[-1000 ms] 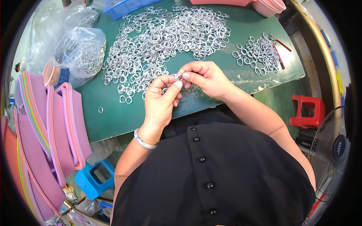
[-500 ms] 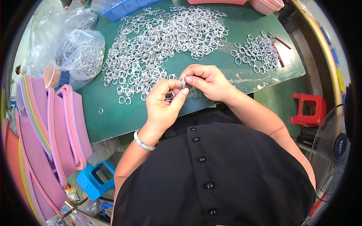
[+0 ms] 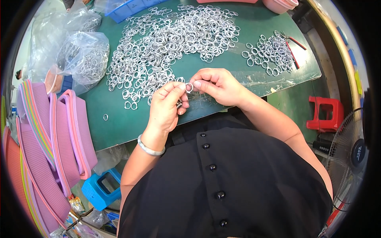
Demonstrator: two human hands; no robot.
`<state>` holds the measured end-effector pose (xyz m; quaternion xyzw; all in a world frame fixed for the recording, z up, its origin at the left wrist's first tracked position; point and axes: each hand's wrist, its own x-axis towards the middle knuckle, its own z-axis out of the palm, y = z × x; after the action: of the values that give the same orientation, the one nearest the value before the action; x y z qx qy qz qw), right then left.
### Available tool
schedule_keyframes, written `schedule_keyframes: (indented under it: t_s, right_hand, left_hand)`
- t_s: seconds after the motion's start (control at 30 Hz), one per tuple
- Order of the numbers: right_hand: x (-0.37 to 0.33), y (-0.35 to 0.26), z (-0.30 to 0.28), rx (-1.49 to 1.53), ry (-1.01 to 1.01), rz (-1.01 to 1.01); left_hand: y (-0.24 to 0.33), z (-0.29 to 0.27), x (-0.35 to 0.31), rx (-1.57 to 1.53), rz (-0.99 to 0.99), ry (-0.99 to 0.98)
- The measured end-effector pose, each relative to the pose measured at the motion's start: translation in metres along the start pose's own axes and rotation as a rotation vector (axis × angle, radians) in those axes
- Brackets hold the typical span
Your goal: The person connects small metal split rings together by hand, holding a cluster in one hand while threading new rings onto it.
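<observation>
Over the near edge of the green table (image 3: 131, 127), both hands meet at a small silvery metal ring (image 3: 189, 88). My left hand (image 3: 166, 104) pinches its left side between thumb and forefinger. More metal bits (image 3: 179, 104) show in the curled lower fingers of that hand, partly hidden. On the ring's right side, my right hand (image 3: 222, 88) closes thumb and fingertips. A broad heap of similar rings (image 3: 170, 39) spreads just beyond the hands. Another, smaller pile of rings (image 3: 274, 54) lies to the right.
Red-handled pliers (image 3: 293, 52) rest by the small pile. One loose ring (image 3: 105, 117) lies at left. Clear bags of rings (image 3: 89, 59), stacked pink baskets (image 3: 75, 135) and a blue stool (image 3: 101, 189) are at left; a red stool (image 3: 325, 114) and a fan (image 3: 349, 154) at right.
My left hand has turned and shifted slightly left, its thumb now higher. The held ring has turned from edge-on to show its round opening. My right hand stays nearly in place.
</observation>
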<state>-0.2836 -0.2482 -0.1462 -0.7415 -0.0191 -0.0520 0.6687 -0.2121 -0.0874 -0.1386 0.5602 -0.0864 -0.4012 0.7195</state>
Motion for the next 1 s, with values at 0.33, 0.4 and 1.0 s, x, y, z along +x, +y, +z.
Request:
schedule_keyframes:
  t_s: [0.33, 0.4, 1.0]
  right_hand:
    - [0.0, 0.005, -0.005, -0.086, 0.052, 0.031]
    - [0.001, 0.006, -0.005, -0.105, 0.065, 0.028]
    - [0.035, 0.014, 0.011, -0.893, 0.076, -0.271]
  left_hand:
    - [-0.001, -0.006, 0.003, -0.267, -0.166, -0.073]
    - [-0.002, -0.008, 0.003, -0.295, -0.175, -0.088]
    - [-0.012, -0.037, -0.004, -0.404, -0.048, -0.121]
